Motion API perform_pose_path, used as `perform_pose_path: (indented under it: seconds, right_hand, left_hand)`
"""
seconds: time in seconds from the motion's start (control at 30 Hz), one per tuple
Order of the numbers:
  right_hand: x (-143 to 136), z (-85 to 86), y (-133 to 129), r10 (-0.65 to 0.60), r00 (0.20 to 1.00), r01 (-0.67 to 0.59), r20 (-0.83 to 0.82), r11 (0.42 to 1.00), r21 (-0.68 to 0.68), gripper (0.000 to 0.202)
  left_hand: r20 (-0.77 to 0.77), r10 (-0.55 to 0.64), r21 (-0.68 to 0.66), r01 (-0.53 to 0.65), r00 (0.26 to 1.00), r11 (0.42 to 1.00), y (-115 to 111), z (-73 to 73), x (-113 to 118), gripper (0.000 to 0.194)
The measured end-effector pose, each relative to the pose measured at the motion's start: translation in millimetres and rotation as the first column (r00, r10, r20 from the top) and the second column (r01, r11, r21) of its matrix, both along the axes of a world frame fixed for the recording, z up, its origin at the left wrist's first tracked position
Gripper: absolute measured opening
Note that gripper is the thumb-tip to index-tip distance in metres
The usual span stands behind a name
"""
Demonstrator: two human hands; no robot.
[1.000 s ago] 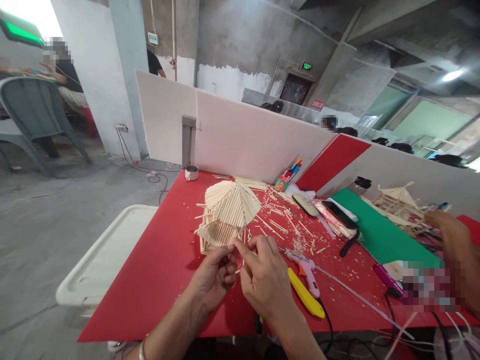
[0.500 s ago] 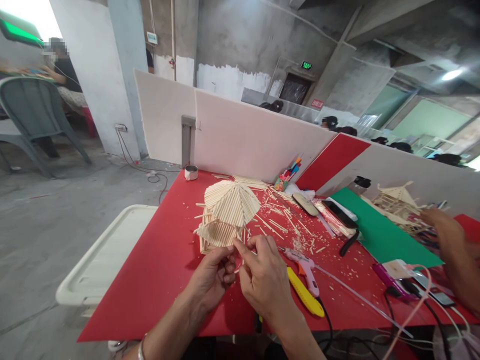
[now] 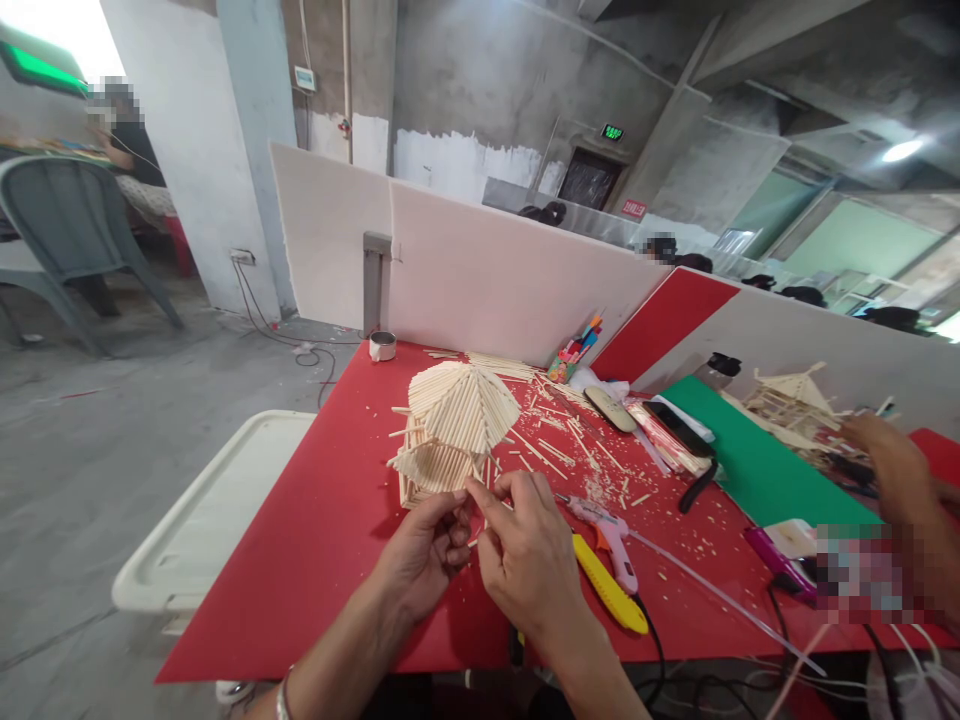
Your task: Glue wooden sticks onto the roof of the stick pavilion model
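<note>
A small model house (image 3: 450, 420) built of thin pale wooden sticks stands on the red table, with a peaked upper roof and a curved lower eave facing me. My left hand (image 3: 429, 545) is closed at the eave's near right corner, its thumb and fingertips pinching the edge. At the same corner, my right hand (image 3: 529, 545) has its index fingertip pressed on the sticks and the other fingers curled; its thumb is mostly hidden. Just right of my right hand lie a pink hot glue gun (image 3: 611, 540) and a yellow utility knife (image 3: 609, 587).
Loose sticks (image 3: 551, 450) and shavings litter the red table (image 3: 300, 570). A tape roll (image 3: 382, 345), a pen cup (image 3: 564, 362) and a phone (image 3: 681, 428) lie farther back. At right, a co-worker's arm (image 3: 896, 480) reaches toward another stick model (image 3: 799, 395) beyond a green board (image 3: 780, 460).
My hands and the model house hold practically the same position. The co-worker's hand at the right has shifted slightly.
</note>
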State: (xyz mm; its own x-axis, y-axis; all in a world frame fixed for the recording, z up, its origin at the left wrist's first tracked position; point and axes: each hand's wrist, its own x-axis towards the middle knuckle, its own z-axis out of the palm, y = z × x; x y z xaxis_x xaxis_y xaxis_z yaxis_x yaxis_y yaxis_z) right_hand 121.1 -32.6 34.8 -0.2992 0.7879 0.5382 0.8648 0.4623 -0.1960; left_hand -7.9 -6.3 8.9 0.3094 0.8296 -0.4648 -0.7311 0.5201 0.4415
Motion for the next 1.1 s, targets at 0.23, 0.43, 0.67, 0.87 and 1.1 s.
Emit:
perform_pose_path:
  seconds: [0.23,0.43,0.67,0.87,1.1]
  right_hand:
    - [0,-0.6,-1,-0.004,1.0,0.004,0.0,1.0,-0.002,0.05]
    - [0,-1.2,0,-0.005,1.0,0.005,0.015,1.0,0.011,0.052]
    - [-1,-1.0,0,-0.005,1.0,0.005,0.005,1.0,-0.013,0.051]
    - [5,-0.2,-6,0.019,0.998,-0.016,-0.055,0.998,0.056,0.052]
    - [99,-41.3,-14,-0.723,0.684,0.685,-0.1,0.683,-0.253,0.037]
  left_hand:
    - [0.002,-0.003,-0.006,0.003,1.0,1.0,0,0.9,0,0.01]
    - [0.039,-0.025,0.005,0.025,0.999,1.0,0,4.5,-2,0.011]
    - [0.032,-0.008,-0.002,0.008,0.999,1.0,0,4.1,-1,0.01]
    - [-0.025,0.002,0.016,-0.002,1.0,1.0,-2,4.6,0,0.011]
    - [-0.074,0.0,0.013,0.001,0.997,1.0,0,7.2,-1,0.012]
